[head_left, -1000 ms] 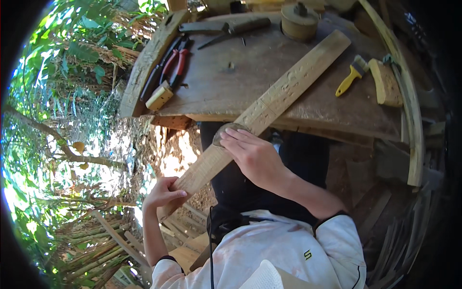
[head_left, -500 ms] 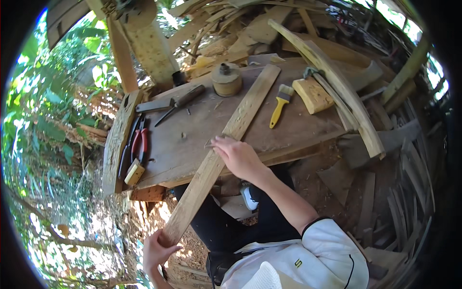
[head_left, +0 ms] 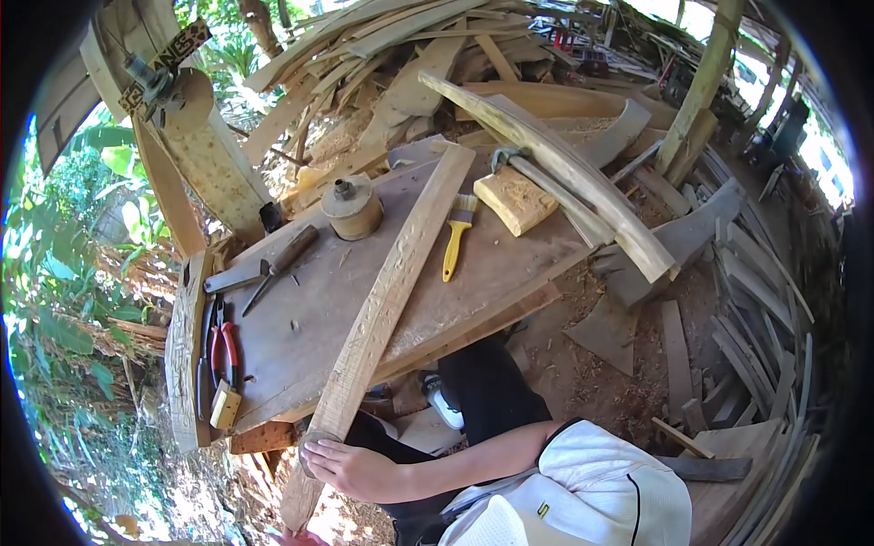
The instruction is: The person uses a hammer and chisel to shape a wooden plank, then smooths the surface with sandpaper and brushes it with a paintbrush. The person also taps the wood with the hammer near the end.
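A long rough wooden plank (head_left: 391, 291) lies diagonally across the workbench (head_left: 300, 318), its near end sticking out past the front edge toward me. My right hand (head_left: 350, 469) grips the plank close to that near end, fingers curled over its edge. Only a sliver of my left hand (head_left: 296, 539) shows at the bottom rim, right at the plank's lower tip, where it seems to hold the end.
On the bench lie a yellow-handled brush (head_left: 455, 241), a wood block (head_left: 514, 200), a round wooden spool (head_left: 353, 207), a chisel (head_left: 282, 259) and red pliers (head_left: 226, 350). A curved timber (head_left: 564, 173) spans the far right corner. Scrap boards are piled behind and right.
My right hand has slid down the plank toward its near end. The view has swung up and right, showing more of the bench and the wood pile; my left hand has dropped almost out of view.
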The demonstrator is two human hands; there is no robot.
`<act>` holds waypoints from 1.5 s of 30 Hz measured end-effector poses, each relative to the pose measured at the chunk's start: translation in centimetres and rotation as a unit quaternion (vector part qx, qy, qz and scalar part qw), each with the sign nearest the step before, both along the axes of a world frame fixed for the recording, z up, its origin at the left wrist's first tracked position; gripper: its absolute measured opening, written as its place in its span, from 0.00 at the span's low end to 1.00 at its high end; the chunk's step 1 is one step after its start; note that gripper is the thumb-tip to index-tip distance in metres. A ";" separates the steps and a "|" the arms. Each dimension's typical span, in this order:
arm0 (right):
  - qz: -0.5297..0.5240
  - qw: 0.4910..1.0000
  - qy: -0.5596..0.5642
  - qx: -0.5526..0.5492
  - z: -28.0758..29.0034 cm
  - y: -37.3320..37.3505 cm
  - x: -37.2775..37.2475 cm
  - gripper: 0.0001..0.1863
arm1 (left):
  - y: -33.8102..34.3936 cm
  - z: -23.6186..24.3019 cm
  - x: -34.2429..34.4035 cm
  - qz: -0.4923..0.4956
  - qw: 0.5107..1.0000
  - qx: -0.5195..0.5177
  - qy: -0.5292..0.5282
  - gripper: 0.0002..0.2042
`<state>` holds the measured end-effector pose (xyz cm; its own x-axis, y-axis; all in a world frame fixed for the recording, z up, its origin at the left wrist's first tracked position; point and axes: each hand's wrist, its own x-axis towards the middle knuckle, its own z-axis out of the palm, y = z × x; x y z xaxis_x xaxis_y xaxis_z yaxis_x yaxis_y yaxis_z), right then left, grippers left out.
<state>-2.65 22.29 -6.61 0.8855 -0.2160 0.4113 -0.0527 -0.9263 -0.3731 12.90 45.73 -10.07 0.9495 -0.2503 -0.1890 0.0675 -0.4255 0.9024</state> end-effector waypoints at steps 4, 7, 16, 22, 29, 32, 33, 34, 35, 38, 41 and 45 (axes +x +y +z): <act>-0.001 1.000 -0.017 -0.025 0.1 0.7 1.4 0.26 | -1.7 0.2 -0.8 0.070 0.992 -0.096 0.040 0.20; 0.024 0.998 -0.050 -0.004 0.1 1.6 2.3 0.25 | -2.5 0.4 -1.7 0.094 0.986 -0.130 0.051 0.24; -0.092 0.994 -0.055 -0.002 2.9 -7.2 -3.1 0.21 | -1.7 0.6 -3.2 0.099 0.995 -0.028 0.000 0.29; 0.032 0.992 -0.116 0.024 0.1 1.2 0.8 0.23 | -1.9 -3.5 -1.9 0.112 0.980 -0.161 -0.020 0.24; -0.121 0.988 -0.093 -0.025 3.8 -11.3 -4.6 0.21 | -3.1 2.3 -4.8 0.166 0.976 -0.129 -0.046 0.21; -0.085 0.996 -0.013 -0.018 4.6 -7.5 -3.5 0.24 | -3.6 1.6 -5.1 0.167 0.978 -0.108 -0.060 0.22; -0.027 0.999 0.015 -0.022 4.8 -4.9 -2.8 0.25 | -3.7 1.4 -5.3 0.162 0.980 -0.101 -0.063 0.22; -0.007 0.997 -0.051 -0.058 2.3 -2.1 -2.0 0.26 | -3.9 1.4 -5.5 0.147 0.982 -0.111 -0.053 0.22; 0.036 0.995 -0.089 -0.017 1.3 -0.2 -1.3 0.25 | -3.3 1.2 -5.1 0.161 0.980 -0.108 -0.053 0.22; 0.031 0.994 -0.096 0.045 2.9 -3.7 -2.4 0.21 | 0.7 0.3 -3.3 0.210 0.975 -0.073 -0.025 0.21; -0.112 0.987 -0.013 0.115 5.8 -13.0 -6.1 0.18 | 2.7 0.2 -2.0 0.252 0.956 -0.125 -0.079 0.21; -0.206 0.977 -0.036 0.033 5.0 -14.0 -5.8 0.17 | 3.1 -0.5 -1.9 0.325 0.937 -0.119 -0.052 0.20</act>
<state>-8.49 8.24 -1.60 0.6873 -0.5763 0.4421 -0.3884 -0.8059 -0.4468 10.96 48.83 -10.58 0.9263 0.3637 -0.0984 0.1479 -0.1108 0.9828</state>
